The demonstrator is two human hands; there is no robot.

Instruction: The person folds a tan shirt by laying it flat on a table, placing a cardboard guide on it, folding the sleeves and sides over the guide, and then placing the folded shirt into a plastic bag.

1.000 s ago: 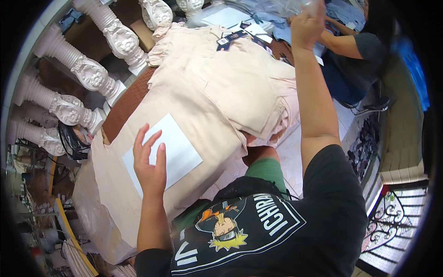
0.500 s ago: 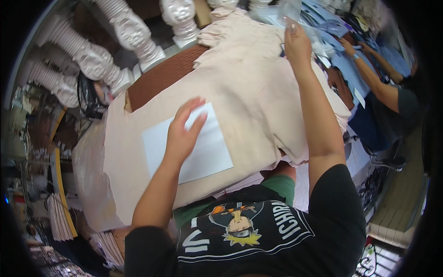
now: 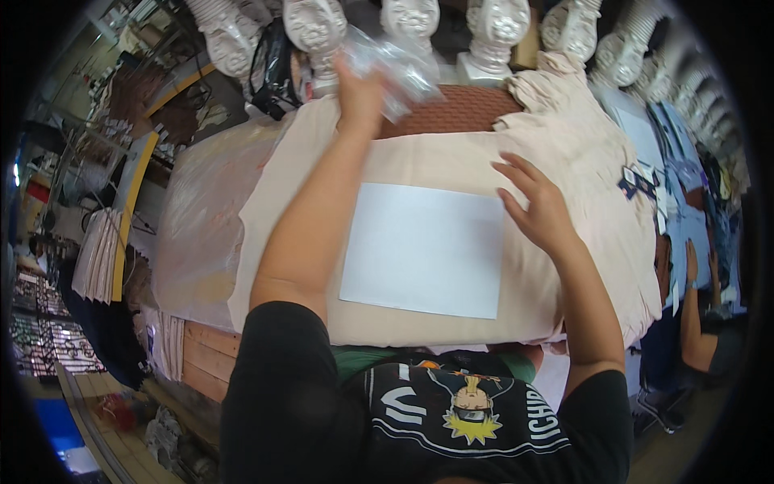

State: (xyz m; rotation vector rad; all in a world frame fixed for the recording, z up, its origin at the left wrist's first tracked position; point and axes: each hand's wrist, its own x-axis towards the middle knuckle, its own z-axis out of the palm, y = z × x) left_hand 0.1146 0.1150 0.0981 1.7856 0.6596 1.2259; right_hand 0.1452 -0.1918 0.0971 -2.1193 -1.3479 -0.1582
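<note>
Twelve o'clock, our left hand looks clamped on the clear plastic bag; at two, our right hand, empty, fingers apart, beside the white sheet. Bag handling, we'd judge; next calls for both hands.

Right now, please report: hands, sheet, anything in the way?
Left hand holding clear plastic, blurred. Right hand open near white sheet. Sheet flat on pale cloth. White posts just beyond plastic.

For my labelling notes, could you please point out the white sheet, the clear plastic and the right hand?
White sheet (image 3: 422, 252), head view: middle of face.
Clear plastic (image 3: 405, 74), head view: crumpled middle.
Right hand (image 3: 542, 208), head view: its middle.
</note>
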